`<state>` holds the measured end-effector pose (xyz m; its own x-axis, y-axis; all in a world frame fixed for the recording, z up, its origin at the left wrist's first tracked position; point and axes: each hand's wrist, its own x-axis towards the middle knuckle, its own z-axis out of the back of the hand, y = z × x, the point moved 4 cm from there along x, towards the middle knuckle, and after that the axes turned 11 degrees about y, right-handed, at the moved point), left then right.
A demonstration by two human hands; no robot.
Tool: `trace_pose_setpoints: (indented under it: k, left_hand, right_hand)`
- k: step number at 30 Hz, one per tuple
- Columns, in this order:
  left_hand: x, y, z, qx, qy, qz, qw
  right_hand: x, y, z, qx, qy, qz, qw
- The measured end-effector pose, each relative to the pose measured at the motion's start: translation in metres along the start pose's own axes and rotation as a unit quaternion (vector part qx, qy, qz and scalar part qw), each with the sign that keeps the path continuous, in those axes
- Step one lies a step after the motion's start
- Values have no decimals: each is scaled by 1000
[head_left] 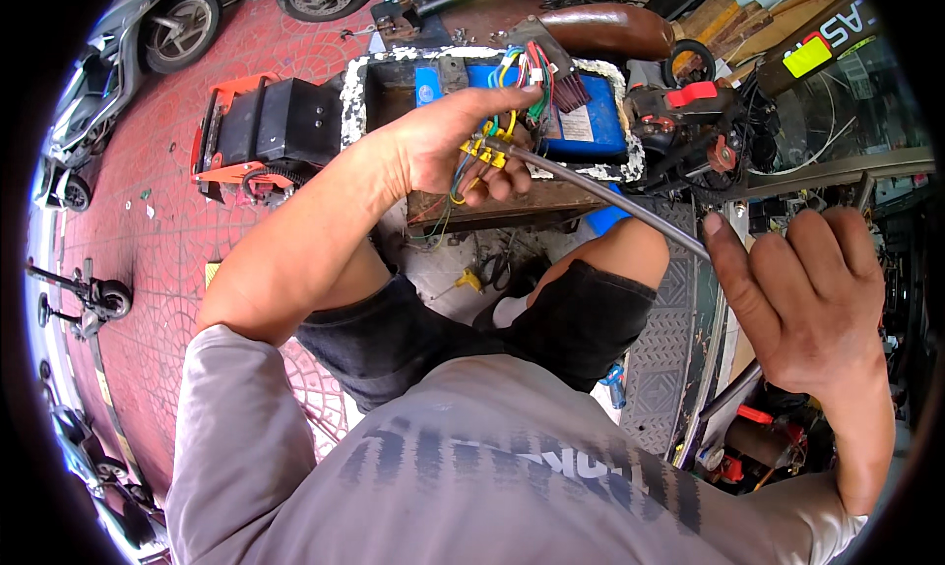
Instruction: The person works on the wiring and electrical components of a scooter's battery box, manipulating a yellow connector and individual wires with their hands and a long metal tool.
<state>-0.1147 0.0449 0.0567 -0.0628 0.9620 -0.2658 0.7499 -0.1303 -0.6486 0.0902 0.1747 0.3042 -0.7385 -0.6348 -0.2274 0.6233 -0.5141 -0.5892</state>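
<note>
Over the open battery compartment (394, 73), your left hand (448, 142) is closed on the coloured wire bundle (497, 122), pinching one end of the grey sleeved cable (610, 196) against it. Your right hand (802, 294), loosely curled, supports the cable's other end, keeping it taut.

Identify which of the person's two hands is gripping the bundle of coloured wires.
The left hand, closed around the coloured wires over the blue battery pack. The right hand holds only the grey cable.
</note>
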Motion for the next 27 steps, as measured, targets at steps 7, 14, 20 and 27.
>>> trace_pose_setpoints:
  k: [7, 14, 20, 27]
  left_hand:
    - [4, 10, -14, -6, -90, -41, 995]
    - [2, 18, -20, 11, -184, -69, 980]
    - [1, 20, -27, 46, -205, -75, 975]
    - [5, 27, -22, 40, -203, -74, 976]
  right_hand:
    - [-2, -6, -10, 129, 38, -27, 990]
    - [-20, -2, -44, 235, -19, -87, 968]
    - [-37, 7, -72, 333, -60, -137, 931]
    - [-49, 10, -96, 498, -78, -229, 833]
